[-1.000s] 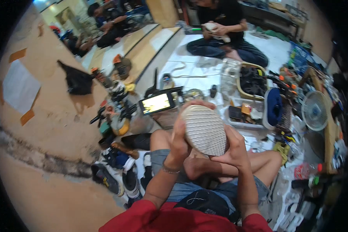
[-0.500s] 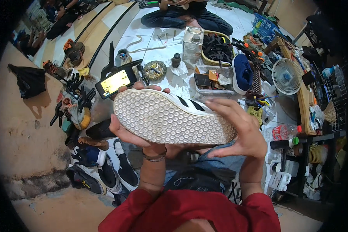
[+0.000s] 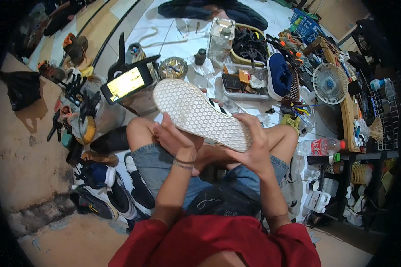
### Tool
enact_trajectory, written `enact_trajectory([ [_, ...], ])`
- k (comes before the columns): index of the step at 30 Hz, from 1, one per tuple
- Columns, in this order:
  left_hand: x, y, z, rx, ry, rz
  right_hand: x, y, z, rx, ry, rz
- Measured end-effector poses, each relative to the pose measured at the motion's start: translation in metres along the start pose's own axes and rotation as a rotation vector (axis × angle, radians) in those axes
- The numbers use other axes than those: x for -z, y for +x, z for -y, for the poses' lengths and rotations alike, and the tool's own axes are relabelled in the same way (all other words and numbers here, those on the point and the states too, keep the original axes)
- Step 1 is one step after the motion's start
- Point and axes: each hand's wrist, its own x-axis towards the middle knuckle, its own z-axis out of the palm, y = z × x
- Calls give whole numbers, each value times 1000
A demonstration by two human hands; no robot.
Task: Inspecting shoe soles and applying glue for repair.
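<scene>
A white sneaker [image 3: 196, 111] with dark stripes on its side hangs in the air above my lap, its pale honeycomb-patterned sole facing me. It slants from upper left down to lower right. My left hand [image 3: 177, 140] supports it from below and behind, thumb along the sole's lower edge, with fingertips showing past the upper edge. Around the narrower lower-right end, my right hand [image 3: 255, 149] is closed, fingers on the upper side and thumb below. Most of the shoe's upper is hidden behind the sole.
A lit phone [image 3: 126, 84] stands on a holder ahead to the left. Beyond the sneaker are a clear plastic box [image 3: 245, 95], a navy shoe [image 3: 279, 76] and a transparent jug [image 3: 221, 42]. Several shoes [image 3: 116, 191] line the left; a white fan [image 3: 329, 83] and plastic bottle [image 3: 321, 146] are right.
The sneaker has tilted, its right end dropping and its left end shifting right. My right hand has closed around the lower end. The head view has shifted slightly.
</scene>
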Motion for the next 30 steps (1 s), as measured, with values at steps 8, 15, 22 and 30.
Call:
enact_trajectory([
  [8,68,25,11,381,-27,204,-38,22,-76,-419,477,-26],
  [15,93,38,30,344,155,-184,-80,47,-121,-599,961,127],
  [22,83,39,29,451,51,-39,-82,48,-133,-624,1036,198],
  [30,85,40,28,458,77,-48,-77,52,-135,-612,1050,140],
])
